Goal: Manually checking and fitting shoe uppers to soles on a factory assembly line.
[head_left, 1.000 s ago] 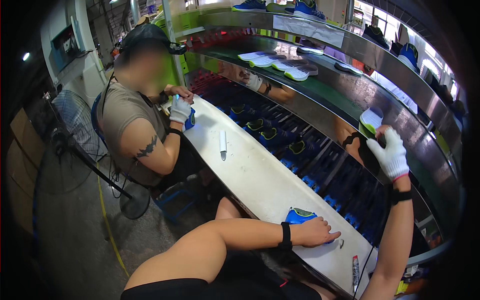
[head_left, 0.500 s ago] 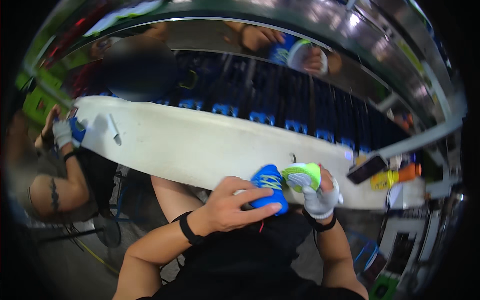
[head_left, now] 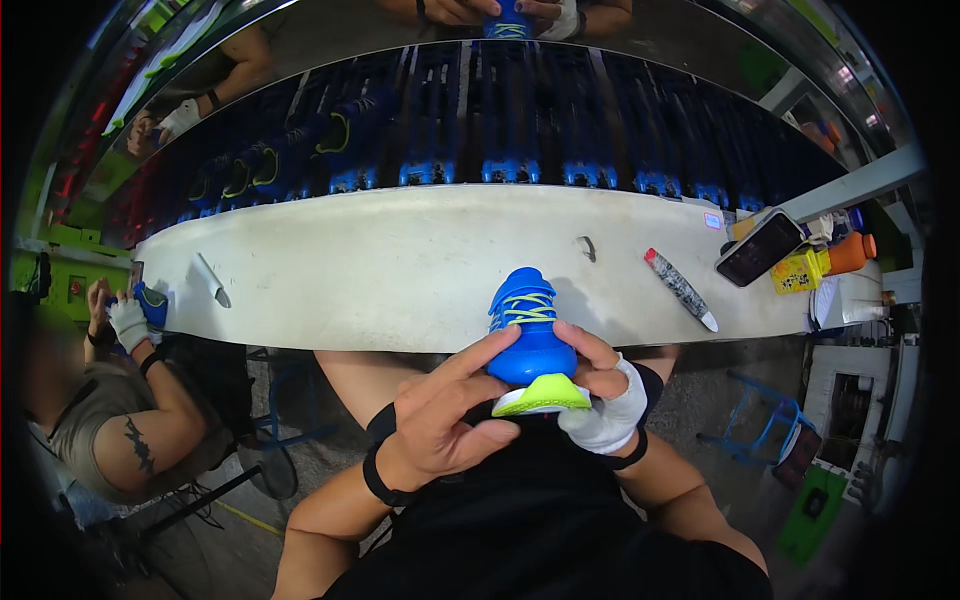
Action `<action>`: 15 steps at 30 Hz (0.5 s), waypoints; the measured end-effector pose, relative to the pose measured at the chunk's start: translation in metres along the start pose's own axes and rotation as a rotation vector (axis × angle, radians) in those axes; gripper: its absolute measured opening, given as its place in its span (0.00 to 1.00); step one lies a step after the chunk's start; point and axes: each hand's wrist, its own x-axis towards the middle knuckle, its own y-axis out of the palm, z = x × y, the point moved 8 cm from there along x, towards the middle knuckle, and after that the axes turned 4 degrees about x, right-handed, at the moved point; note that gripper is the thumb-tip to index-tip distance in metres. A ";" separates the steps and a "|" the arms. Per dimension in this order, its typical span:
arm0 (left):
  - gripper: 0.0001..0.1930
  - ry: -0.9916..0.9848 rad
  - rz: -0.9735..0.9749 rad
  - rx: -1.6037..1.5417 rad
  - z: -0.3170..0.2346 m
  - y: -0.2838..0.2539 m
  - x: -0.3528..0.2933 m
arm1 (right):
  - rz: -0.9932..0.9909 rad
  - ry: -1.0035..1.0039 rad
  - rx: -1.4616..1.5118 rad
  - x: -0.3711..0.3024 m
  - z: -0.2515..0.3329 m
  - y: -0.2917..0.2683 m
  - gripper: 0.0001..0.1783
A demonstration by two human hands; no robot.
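A blue shoe upper with yellow-green laces is held over my lap at the table's near edge, its rounded toe toward me. Against that toe lies a shoe sole in lime green and white. My bare left hand grips the upper from the left, index finger along its side and thumb beside the sole. From the right, my right hand, in a white glove that leaves the fingertips bare, presses the upper's side and holds the sole's edge. The sole's underside is mostly hidden.
On the white table lie a red-and-grey pen, a small curled scrap and a white-handled tool. A phone leans near an orange bottle. Beyond runs a dark conveyor carrying blue shoes. A co-worker sits at left.
The sole, held apart in my right hand before, is now at the upper's toe. Both hands have come together, and the upper has turned upright. My view has shifted, showing the pen.
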 end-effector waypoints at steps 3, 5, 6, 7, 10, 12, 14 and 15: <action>0.18 0.038 -0.008 0.062 0.000 0.001 -0.002 | 0.001 -0.039 -0.148 0.000 0.000 0.002 0.23; 0.20 -0.020 0.102 0.069 0.001 0.006 -0.001 | 0.033 -0.049 -0.209 0.001 0.002 -0.003 0.23; 0.20 -0.018 0.102 0.065 0.002 0.005 -0.002 | 0.066 -0.062 -0.264 0.003 0.004 -0.003 0.23; 0.20 -0.014 0.112 0.076 0.004 0.006 -0.003 | 0.065 -0.060 -0.268 0.003 0.006 -0.003 0.23; 0.20 0.024 0.067 0.079 0.008 0.008 -0.002 | 0.069 -0.045 -0.382 0.001 0.005 0.000 0.22; 0.20 0.056 0.016 0.073 0.011 0.007 -0.003 | 0.034 -0.035 -0.356 0.002 0.002 -0.001 0.22; 0.20 0.051 -0.028 0.012 0.015 0.005 -0.006 | 0.016 -0.047 -0.340 0.006 0.002 0.001 0.22; 0.20 0.057 -0.023 0.012 0.016 0.006 -0.006 | -0.001 -0.060 -0.325 0.009 0.002 0.002 0.24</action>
